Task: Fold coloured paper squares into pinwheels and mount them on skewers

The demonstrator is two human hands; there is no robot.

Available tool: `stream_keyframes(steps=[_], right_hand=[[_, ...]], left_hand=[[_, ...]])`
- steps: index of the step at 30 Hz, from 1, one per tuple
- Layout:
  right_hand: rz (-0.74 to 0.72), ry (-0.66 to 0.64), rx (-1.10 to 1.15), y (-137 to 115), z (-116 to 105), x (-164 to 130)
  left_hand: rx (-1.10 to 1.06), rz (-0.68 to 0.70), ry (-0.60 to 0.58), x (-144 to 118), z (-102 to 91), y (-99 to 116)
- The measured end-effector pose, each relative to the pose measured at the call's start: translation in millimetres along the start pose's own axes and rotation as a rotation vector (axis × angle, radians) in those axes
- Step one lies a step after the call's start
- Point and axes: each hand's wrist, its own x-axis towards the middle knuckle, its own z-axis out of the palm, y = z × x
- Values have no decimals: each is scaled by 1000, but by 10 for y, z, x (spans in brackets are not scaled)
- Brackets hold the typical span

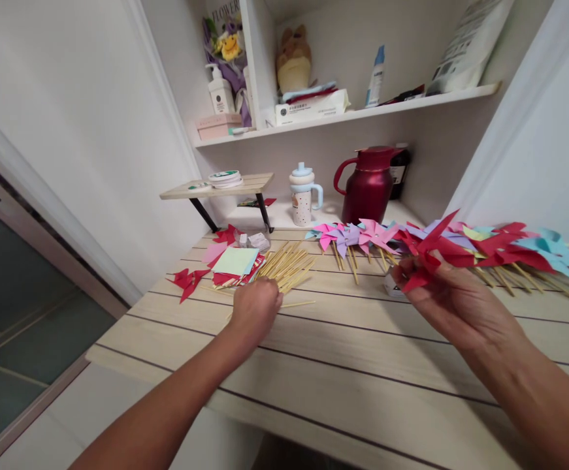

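Observation:
My right hand point(453, 297) pinches a red paper pinwheel point(428, 251) by its middle, held up above the table at the right. Below the fingers a small white box point(392, 286) is partly covered. My left hand point(257, 303) is closed at the near edge of a loose pile of thin wooden sticks point(287, 264). One stick pokes out to the right beside its fingers; what is inside the fist is hidden. Left of the pile lie stacked paper squares point(235, 261), pale green on top, and another folded red pinwheel point(186, 282).
Finished pinwheels point(377, 235) on sticks lie in a row along the back right. Behind them stand a red thermos jug point(370, 186) and a speckled cup point(302, 199). A small raised stand point(249, 183) holds round tape rolls point(225, 177). A shelf point(353, 117) spans above.

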Motion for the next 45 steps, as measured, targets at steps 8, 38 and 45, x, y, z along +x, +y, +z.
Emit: stream_keyframes(steps=[8, 38, 45], right_hand=[[28, 70, -20, 27, 7, -1], [76, -85, -83, 66, -7, -72], [65, -84, -101, 73, -12, -72]], left_hand=[[48, -62, -13, 26, 14, -266], [-7, 187, -137, -133, 44, -104], [-26, 131, -147, -132, 48, -114]])
